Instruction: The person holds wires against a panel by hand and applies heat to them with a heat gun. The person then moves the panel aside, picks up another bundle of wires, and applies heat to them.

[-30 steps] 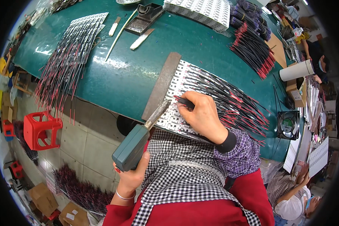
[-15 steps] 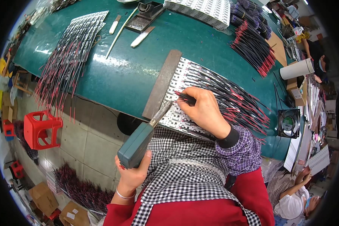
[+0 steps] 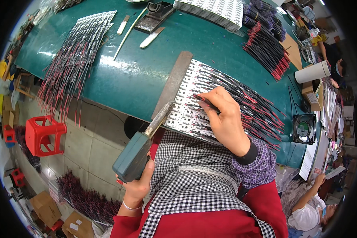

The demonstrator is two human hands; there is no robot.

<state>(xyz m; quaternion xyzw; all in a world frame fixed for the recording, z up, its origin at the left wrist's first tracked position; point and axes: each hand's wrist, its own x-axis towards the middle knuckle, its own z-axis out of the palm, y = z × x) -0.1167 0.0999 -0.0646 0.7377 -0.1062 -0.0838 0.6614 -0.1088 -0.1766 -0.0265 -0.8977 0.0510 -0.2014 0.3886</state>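
Works at a green table [image 3: 131, 89], over a white perforated panel [image 3: 181, 115] lying flat by the near edge. On the panel's right part, fanned rows of black-and-red wires [image 3: 244, 97], trailing past its right side. Left of the panel, well apart, has a second wired sheet [image 3: 89, 27], strands hanging over the table edge; beyond the panel, a stack of white sheets [image 3: 210, 12]; beyond and to its right, a bundle of red-ended wires [image 3: 265, 51]. Along the panel's left side, a flat brown bar [image 3: 172, 81]. Just below and left of the panel, grasps a green-bodied tool [image 3: 133, 156] in the left hand [image 3: 137, 188], metal tip near the panel's left edge; cannot tell whether touching. Over the panel's middle, pinches between thumb and forefinger of the right hand [image 3: 226, 119] a thin wire [image 3: 198, 96]; cannot tell how many more behind the fingers.
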